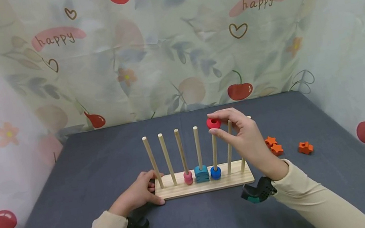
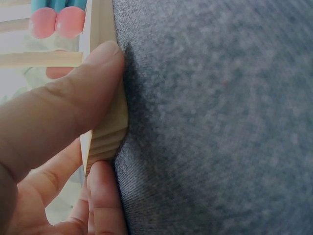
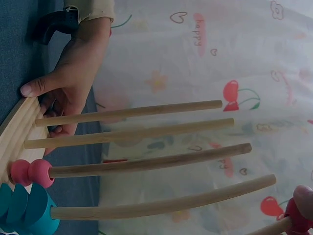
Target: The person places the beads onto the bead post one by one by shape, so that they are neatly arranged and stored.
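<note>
A wooden peg stand (image 1: 188,189) with several upright pegs lies across the table. My left hand (image 1: 141,190) grips its left end, thumb along the front edge and fingers round the end, as the left wrist view shows too. My right hand (image 1: 247,139) pinches a red bead (image 1: 213,124) between thumb and fingertips at the top of the peg carrying a blue bead (image 1: 215,173). In the right wrist view that red bead (image 3: 296,215) meets the peg's tip. Pink beads (image 1: 188,177) and teal scalloped pieces (image 1: 201,174) sit low on neighbouring pegs.
Several orange star-shaped beads (image 1: 276,149) lie on the dark tabletop (image 1: 202,224) right of the stand, with another orange group (image 1: 305,147) farther right. A patterned curtain (image 1: 171,50) hangs behind the table and at both sides.
</note>
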Available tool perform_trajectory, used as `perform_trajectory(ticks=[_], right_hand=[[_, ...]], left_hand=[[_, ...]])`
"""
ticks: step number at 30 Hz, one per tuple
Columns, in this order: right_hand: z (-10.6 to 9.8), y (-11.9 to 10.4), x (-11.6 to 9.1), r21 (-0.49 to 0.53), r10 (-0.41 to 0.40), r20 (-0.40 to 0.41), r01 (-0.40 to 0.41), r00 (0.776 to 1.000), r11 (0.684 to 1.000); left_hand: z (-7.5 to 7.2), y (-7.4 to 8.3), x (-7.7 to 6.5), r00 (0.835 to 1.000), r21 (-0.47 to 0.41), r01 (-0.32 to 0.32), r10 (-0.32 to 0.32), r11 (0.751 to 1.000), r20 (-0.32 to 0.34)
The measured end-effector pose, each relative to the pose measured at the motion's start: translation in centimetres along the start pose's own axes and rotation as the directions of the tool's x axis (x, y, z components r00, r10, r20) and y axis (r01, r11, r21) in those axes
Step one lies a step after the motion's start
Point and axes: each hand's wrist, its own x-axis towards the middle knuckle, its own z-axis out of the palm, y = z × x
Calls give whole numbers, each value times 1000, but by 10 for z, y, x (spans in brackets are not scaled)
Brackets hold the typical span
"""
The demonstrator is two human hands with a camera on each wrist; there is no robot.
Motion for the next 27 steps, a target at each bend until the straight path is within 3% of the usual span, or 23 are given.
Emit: perform_trajectory(ticks=[6,13,27], right_hand=[[3,4,-1,105,79,34,-83,996,991],[9,12,-5,250,108,37,-114,993,962],[20,42,-33,219,268,124,-290,955,932]], left_hand=[[0,2,0,1000,14,-2,2,1000,1],[1,1,-1,1000,-9,-5,5,1000,-8],[-1,2,-1,1000,-10,-1,1,1000,-1]])
